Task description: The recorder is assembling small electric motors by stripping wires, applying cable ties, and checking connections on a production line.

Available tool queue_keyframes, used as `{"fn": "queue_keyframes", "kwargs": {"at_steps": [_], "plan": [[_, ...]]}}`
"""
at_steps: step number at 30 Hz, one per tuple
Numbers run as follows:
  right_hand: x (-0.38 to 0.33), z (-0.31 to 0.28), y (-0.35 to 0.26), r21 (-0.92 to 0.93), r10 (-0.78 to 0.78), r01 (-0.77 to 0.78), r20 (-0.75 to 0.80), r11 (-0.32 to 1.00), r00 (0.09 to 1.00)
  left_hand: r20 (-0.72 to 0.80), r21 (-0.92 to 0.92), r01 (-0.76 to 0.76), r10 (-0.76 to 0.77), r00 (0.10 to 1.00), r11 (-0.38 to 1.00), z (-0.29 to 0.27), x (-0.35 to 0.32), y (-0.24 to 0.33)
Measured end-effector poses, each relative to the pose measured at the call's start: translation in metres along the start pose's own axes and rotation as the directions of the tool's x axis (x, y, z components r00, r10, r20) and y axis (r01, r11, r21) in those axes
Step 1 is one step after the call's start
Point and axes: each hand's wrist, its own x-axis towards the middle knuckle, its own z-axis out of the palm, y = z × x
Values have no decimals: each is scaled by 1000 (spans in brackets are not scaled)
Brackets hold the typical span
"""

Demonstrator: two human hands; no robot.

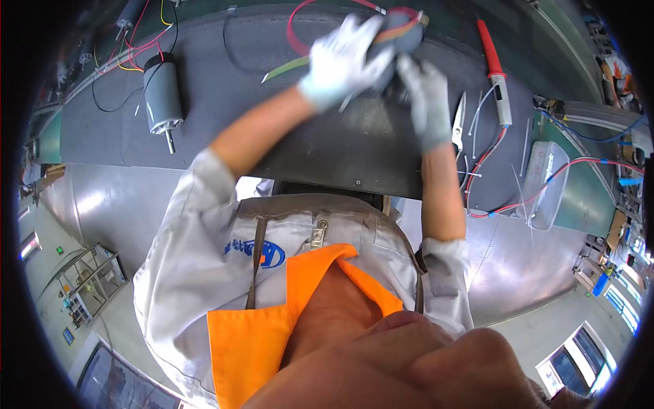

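My left hand, in a white glove, is at the left side of a grey cylindrical electric motor on the dark bench. Its thumb and fingers are round the near part of the motor, with some blur. My right hand, also gloved, is at the motor's near right side; motion smears its fingers, so their grip is hidden. A red wire loops beyond my left hand. A yellow-green sleeve sticks out to the left from beneath that hand.
Another grey motor with loose wires lies at the left. On the right are scissors, a red-handled soldering iron with its red cable, white cable ties and a clear plastic tray. The bench's near edge runs before my body.
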Motion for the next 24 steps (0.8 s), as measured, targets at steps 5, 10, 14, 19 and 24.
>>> {"fn": "queue_keyframes", "kwargs": {"at_steps": [5,10,14,19,24], "plan": [[48,-7,-26,-130,-250,244,-35,961,968,605,-407,670,-366,707,622,52,117,-89],[-58,-79,-28,-98,-169,144,-318,985,933,713,-524,752,-276,644,400,-52,80,-71],[-81,-159,-42,-194,-371,333,-679,923,633,725,-443,849,-442,528,287,-119,-2,-42],[-22,-251,-85,-62,-422,550,-715,833,558,918,-367,930,-171,357,-31,-121,-51,-10],[7,-209,-83,-282,-309,189,-482,941,820,932,-361,911,-41,361,-200,-97,-50,5]]}}
